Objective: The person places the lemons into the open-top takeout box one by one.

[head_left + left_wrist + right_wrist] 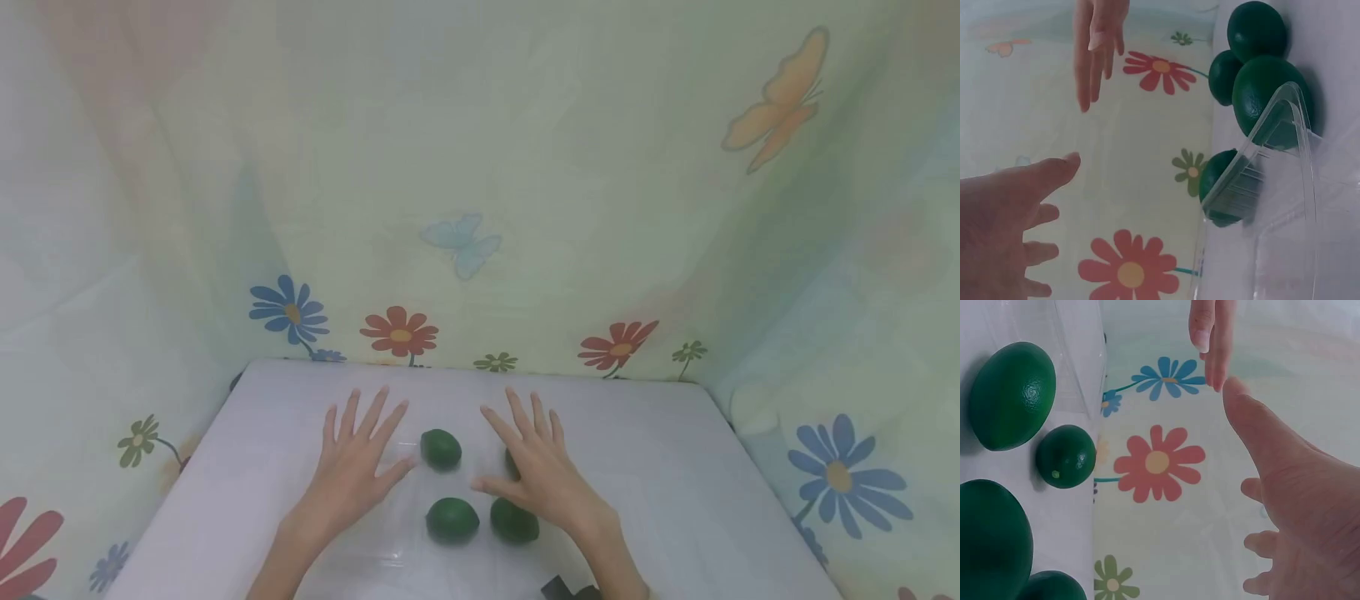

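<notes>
Both hands are held above the table with straight, spread fingers and nothing in them. My left hand [351, 475] is over the left part of a clear plastic container [1310, 206], which is barely visible from the head. To the right of it lie several green limes: one at the back [441, 450], one in front [452, 522] and one at the front right [515, 522]. My right hand [546, 473] is above the right-hand limes and covers most of another lime [512, 464]. In the left wrist view, the container's wall overlaps two limes [1272, 100].
The table [675, 467] has a white cover. Behind it and at its sides hangs a pale curtain [585, 208] printed with flowers and butterflies. A small black object [557, 588] shows at the front edge, beside the right wrist.
</notes>
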